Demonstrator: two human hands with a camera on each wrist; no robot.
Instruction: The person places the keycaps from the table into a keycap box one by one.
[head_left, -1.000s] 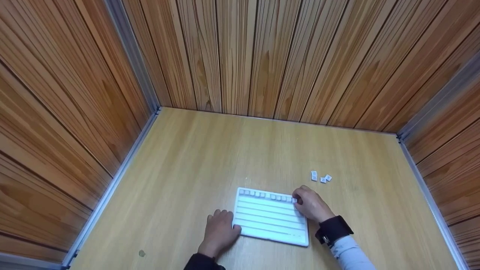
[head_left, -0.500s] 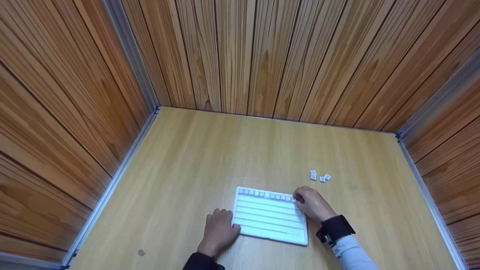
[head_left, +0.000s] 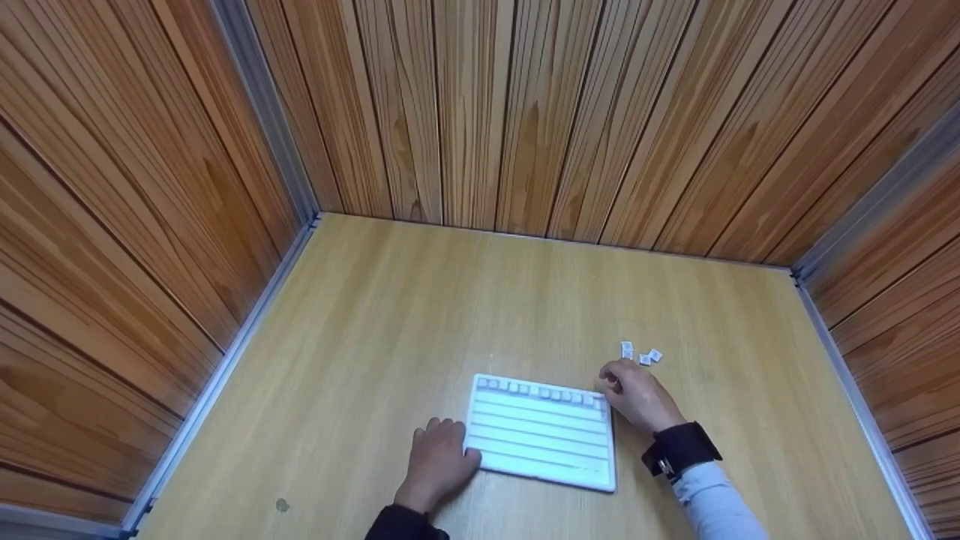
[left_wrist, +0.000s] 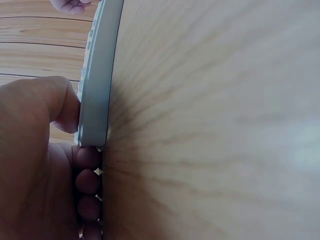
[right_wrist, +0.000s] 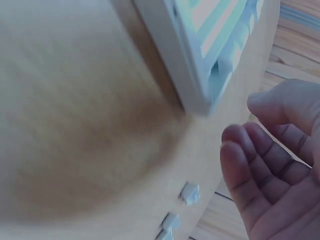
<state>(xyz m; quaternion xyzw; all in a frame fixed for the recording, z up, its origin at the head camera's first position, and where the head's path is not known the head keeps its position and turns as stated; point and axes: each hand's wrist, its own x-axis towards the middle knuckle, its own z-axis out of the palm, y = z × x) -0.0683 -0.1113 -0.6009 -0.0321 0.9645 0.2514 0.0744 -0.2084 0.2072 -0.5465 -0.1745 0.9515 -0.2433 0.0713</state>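
A white rectangular board (head_left: 541,435) with several horizontal ridges lies on the table, small white tiles (head_left: 534,391) lined up along its far edge. My left hand (head_left: 441,459) holds the board's left edge, thumb over its face and fingers along its side, as the left wrist view shows. Just off the far right corner is my right hand (head_left: 640,394), its fingers loosely bent and nothing between thumb and fingertips in the right wrist view. At the right end of the tile row, a short gap (right_wrist: 216,75) shows in the board.
Beyond my right hand, several loose white tiles (head_left: 650,357) lie on the wooden table (head_left: 420,300). Wood-panelled walls (head_left: 525,112) enclose the table at the back and both sides. A dark round mark (head_left: 282,505) is on the table at the front left.
My right hand has let go of the tile at the row's right end and moved right and away from me, toward the loose tiles. My left hand stays at the board's edge.
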